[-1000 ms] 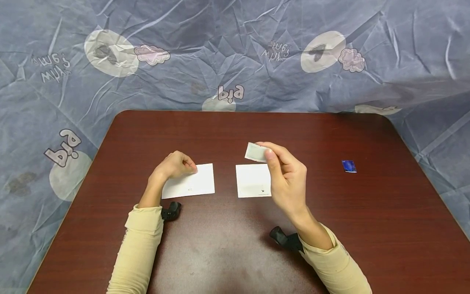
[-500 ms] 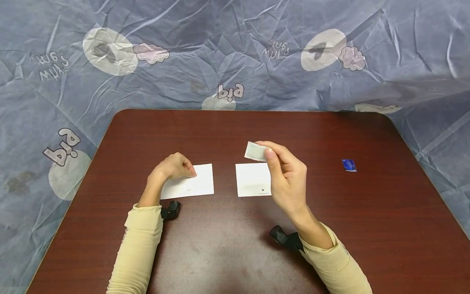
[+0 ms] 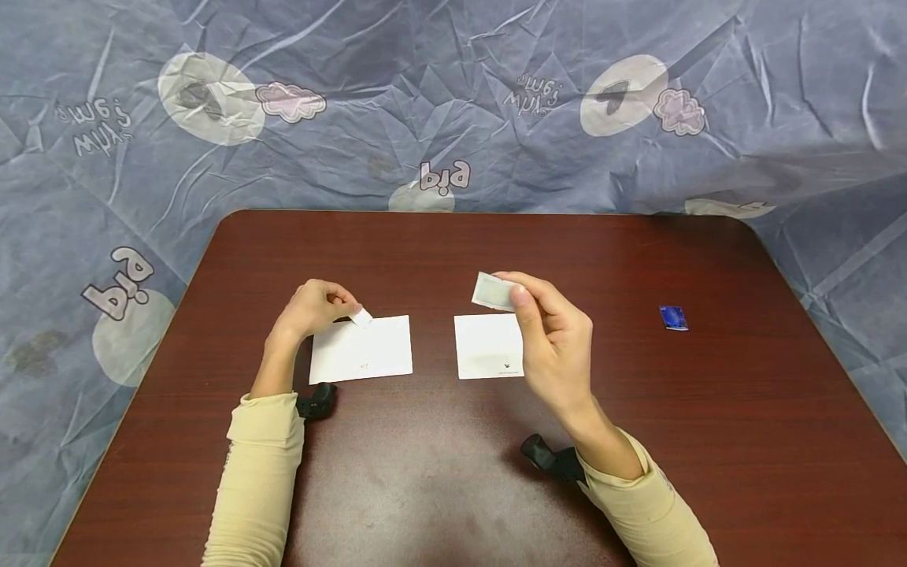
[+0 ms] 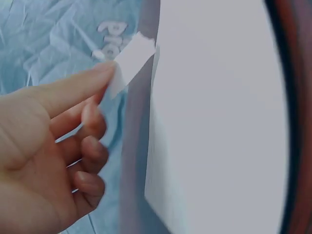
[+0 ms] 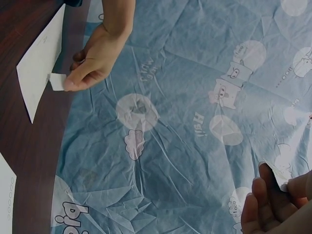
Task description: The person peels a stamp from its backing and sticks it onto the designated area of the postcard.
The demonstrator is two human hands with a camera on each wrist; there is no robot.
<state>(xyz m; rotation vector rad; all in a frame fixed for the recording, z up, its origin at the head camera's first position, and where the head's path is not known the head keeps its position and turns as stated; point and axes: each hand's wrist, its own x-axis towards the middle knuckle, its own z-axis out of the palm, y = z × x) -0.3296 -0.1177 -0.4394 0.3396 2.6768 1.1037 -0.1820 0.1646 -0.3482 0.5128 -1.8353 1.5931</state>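
Note:
My left hand (image 3: 316, 305) pinches a small white paper slip (image 4: 134, 59) between thumb and forefinger. In the left wrist view the slip's far edge looks ragged, like a postage stamp's. It hangs at the far edge of a white card or envelope (image 3: 364, 352) on the table; whether they touch I cannot tell. My right hand (image 3: 556, 346) holds up a pale, stamp-sized slip (image 3: 492, 291) between thumb and fingers; the right wrist view shows a dark side facing the fingers. Below it lies a second white card or envelope (image 3: 489, 348), its right end hidden by that hand.
A small blue stamp-sized piece (image 3: 674, 318) lies toward the right on the dark red-brown table (image 3: 439, 449). Behind the far table edge hangs a wrinkled grey-blue printed sheet (image 3: 453, 102). Each wrist wears a black camera mount (image 3: 317, 400).
My left hand has risen and drawn back to the left from the left card, bringing the white slip into sight between its fingers. The right hand has stayed in place.

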